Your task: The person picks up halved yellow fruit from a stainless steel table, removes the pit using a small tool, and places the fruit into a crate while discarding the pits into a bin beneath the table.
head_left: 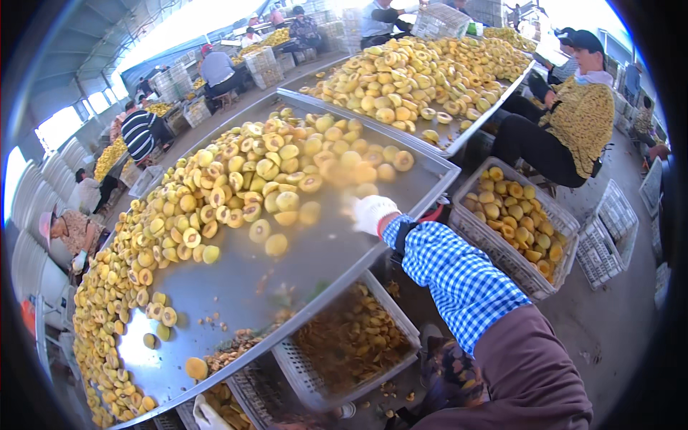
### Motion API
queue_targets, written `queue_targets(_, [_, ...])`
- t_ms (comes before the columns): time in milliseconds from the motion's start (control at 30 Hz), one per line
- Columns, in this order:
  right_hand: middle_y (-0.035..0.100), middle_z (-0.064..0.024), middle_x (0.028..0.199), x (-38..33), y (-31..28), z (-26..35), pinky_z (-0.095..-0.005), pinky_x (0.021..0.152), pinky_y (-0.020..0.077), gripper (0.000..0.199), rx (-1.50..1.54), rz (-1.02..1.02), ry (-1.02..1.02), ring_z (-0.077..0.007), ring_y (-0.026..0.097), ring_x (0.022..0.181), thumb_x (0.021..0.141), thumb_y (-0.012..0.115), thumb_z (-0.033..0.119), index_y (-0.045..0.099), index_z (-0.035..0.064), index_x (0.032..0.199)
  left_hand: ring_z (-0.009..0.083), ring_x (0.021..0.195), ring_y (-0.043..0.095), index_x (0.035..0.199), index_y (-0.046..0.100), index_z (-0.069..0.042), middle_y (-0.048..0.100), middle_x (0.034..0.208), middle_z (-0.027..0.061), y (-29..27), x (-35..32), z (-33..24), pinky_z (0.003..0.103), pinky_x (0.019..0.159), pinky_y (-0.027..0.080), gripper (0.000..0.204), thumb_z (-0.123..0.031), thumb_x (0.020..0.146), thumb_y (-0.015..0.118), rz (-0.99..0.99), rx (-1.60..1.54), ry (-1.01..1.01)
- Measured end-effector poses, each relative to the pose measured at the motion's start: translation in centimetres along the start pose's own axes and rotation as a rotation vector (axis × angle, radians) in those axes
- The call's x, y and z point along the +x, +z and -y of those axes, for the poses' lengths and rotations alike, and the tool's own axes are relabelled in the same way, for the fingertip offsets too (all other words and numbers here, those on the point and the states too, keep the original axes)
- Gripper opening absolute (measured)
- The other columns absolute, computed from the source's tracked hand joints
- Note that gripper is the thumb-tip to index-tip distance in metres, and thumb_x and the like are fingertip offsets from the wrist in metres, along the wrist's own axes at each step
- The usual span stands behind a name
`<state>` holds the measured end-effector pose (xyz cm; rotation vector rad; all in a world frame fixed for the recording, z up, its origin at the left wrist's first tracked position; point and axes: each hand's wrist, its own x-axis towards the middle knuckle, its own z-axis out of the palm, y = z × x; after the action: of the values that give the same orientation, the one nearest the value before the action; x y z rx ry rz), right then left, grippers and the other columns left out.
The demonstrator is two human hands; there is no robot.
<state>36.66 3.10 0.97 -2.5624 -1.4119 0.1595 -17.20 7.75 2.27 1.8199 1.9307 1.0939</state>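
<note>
We are reaching our right hand (373, 213), in a white work glove with a blue checked sleeve behind it, out over the near right part of the steel tabletop (287, 287). The hand is blurred; we cannot tell whether its fingers are spread or curled, and it does not plainly hold anything. Our left hand is out of view.

The heap of yellow peach halves (244, 179) lies just beyond the glove, some cut side up with dark pit hollows, some dome up. The nearest halves (358, 173), smeared by motion, sit close to the fingertips.

Our judgement: we are at the fetching step, going in for fruit from the heap's edge. The next move would call for closing on one or a few halves without crushing the soft flesh.

Below the tabletop edge sits a grey crate of brownish scraps (351, 344); to the right, a crate of peaches (516, 215).
</note>
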Motion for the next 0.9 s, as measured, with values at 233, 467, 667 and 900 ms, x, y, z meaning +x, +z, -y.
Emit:
queue_targets(233, [0.064,-0.0109,0.09,-2.7,-3.1,3.2,-0.0341,0.068,0.0493,0.037,0.662,0.125,0.012,-0.022,0.062,0.081,0.083,0.061,0.031,0.054,0.0034,0.107,0.0255,0.109,0.056,0.127,0.049,0.001,0.054,0.12,0.0157,3.8,0.0,-8.1,0.036,0.092,0.047,0.042,-0.027,0.097,0.044,0.271,-0.657,0.019])
queue_targets(467, [0.058,0.0006,0.085,-13.3,-6.8,10.2,-0.0197,0.052,0.0409,0.043,1.295,0.796,-0.13,-0.0059,0.054,0.065,0.089,0.057,0.037,0.053,0.0048,0.117,0.017,0.088,0.059,0.135,0.04,-0.012,0.057,0.113,0.0088,9.9,-5.8,-18.8,0.024,0.055,0.045,0.065,-0.062,0.093,0.035,1.347,-1.11,-0.32])
queue_targets(667, [0.059,-0.0045,0.072,-19.1,-5.7,12.7,-0.0226,0.047,0.0464,0.048,1.082,0.122,-0.187,-0.0094,0.057,0.055,0.09,0.059,0.028,0.042,-0.0015,0.124,0.0243,0.093,0.06,0.125,0.048,-0.006,0.059,0.107,0.0124,8.1,-8.5,-17.0,0.029,0.061,0.05,0.051,-0.047,0.096,0.043,1.179,-1.537,-0.572])
queue_targets(900, [0.06,-0.0101,0.067,-26.9,-2.9,14.2,-0.0329,0.053,0.0481,0.04,0.929,0.333,-0.15,-0.0195,0.061,0.057,0.089,0.058,0.031,0.048,-0.0002,0.112,0.0331,0.102,0.06,0.122,0.05,-0.005,0.059,0.111,0.0171,7.2,-10.3,-16.6,0.043,0.08,0.054,0.046,-0.042,0.095,0.047,0.926,-1.623,-0.447])
